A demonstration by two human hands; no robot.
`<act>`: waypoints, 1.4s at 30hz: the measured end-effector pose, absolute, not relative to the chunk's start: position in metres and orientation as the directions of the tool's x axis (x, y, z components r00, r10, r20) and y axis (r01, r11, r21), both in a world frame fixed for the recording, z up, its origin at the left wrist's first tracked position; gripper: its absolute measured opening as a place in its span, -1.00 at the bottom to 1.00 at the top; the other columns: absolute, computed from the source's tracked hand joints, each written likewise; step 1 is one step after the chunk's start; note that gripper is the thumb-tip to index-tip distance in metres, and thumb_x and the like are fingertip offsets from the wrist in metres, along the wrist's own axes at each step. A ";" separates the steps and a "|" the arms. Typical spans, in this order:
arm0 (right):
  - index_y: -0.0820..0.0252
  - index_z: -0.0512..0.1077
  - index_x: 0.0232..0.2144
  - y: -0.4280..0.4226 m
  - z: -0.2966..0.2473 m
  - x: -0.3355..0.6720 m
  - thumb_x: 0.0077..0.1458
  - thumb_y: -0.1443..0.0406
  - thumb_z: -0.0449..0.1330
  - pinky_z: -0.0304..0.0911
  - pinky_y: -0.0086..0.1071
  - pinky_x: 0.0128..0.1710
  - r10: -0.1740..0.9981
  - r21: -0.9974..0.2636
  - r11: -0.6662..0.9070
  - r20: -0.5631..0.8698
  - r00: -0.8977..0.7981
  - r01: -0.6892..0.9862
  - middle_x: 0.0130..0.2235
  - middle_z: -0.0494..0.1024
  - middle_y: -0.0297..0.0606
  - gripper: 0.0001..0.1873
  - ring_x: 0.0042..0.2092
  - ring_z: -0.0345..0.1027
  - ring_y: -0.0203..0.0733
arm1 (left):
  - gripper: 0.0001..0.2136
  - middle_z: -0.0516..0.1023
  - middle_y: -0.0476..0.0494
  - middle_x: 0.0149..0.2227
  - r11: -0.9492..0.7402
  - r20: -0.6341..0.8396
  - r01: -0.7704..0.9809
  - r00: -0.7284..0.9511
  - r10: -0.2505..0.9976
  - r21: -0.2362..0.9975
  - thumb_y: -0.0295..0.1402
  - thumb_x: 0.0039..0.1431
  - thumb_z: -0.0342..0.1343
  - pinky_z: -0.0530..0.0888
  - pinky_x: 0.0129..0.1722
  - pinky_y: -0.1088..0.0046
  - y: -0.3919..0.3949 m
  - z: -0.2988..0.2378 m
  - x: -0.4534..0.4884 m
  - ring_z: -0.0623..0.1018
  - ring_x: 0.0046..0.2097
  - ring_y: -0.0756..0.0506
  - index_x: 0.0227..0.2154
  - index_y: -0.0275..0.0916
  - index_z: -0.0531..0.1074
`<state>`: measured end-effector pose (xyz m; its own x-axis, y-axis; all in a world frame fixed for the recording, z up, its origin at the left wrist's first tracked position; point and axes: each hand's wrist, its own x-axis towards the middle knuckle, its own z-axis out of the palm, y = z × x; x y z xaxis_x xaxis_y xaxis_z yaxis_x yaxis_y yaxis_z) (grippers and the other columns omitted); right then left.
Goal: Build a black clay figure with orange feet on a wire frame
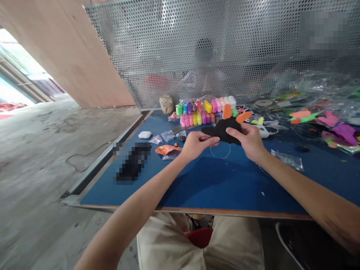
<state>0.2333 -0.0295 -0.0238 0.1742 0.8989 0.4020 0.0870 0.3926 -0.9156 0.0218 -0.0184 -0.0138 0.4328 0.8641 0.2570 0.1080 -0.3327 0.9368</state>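
Note:
Both hands hold a black, soft-looking figure above the middle of the table. Two orange ear-shaped pieces stick up from its top, and a black lobe points out to the left. My left hand pinches its lower left edge between thumb and fingers. On the other side, my right hand grips it with the thumb across the front; the fingers behind are hidden. Below the figure, a thin pale loop lies on the blue table.
Small packs of coloured modelling clay stand in rows at the back, before a perforated metal screen. A white case, an orange piece and clear bags lie left. Colourful pieces and plastic wrap pile up right.

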 end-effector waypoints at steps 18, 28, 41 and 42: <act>0.16 0.64 -0.32 -0.030 -0.019 0.237 -0.11 0.05 0.48 0.45 -0.25 -0.31 0.923 -0.909 0.381 0.384 -0.015 0.171 -0.32 0.64 -0.25 -0.63 -0.30 0.51 -0.08 | -0.58 0.65 -0.14 -0.25 -0.438 0.392 0.101 0.304 0.868 0.893 -0.02 0.11 0.30 0.56 -0.33 0.44 -0.019 -0.012 0.024 0.60 -0.34 -0.04 -0.12 -0.24 0.62; 0.16 0.60 -0.40 -0.032 -0.025 0.239 -0.05 -0.02 0.43 0.42 -0.23 -0.40 0.908 -0.887 0.408 0.419 0.005 0.214 -0.44 0.60 -0.27 -0.62 -0.39 0.48 -0.09 | -0.64 0.68 -0.16 -0.22 -0.478 0.420 0.156 0.300 0.857 0.864 -0.03 0.10 0.31 0.62 -0.27 0.38 -0.021 -0.003 0.018 0.65 -0.29 -0.10 -0.22 -0.24 0.65; 0.11 0.59 -0.41 -0.029 -0.027 0.238 -0.07 0.02 0.45 0.45 -0.24 -0.32 0.889 -0.885 0.449 0.456 0.037 0.125 -0.39 0.64 -0.30 -0.68 -0.35 0.51 -0.11 | -0.65 0.70 -0.16 -0.23 -0.510 0.442 0.196 0.306 0.843 0.838 -0.04 0.07 0.33 0.58 -0.25 0.35 -0.021 0.005 0.017 0.66 -0.21 -0.16 -0.24 -0.22 0.67; 0.10 0.59 -0.42 -0.029 -0.027 0.238 -0.07 0.02 0.45 0.44 -0.25 -0.33 0.894 -0.892 0.441 0.447 0.043 0.102 -0.40 0.63 -0.31 -0.69 -0.37 0.50 -0.13 | -0.65 0.69 -0.17 -0.25 -0.518 0.447 0.190 0.318 0.836 0.834 -0.04 0.08 0.33 0.57 -0.27 0.36 -0.022 0.006 0.016 0.65 -0.22 -0.15 -0.25 -0.23 0.67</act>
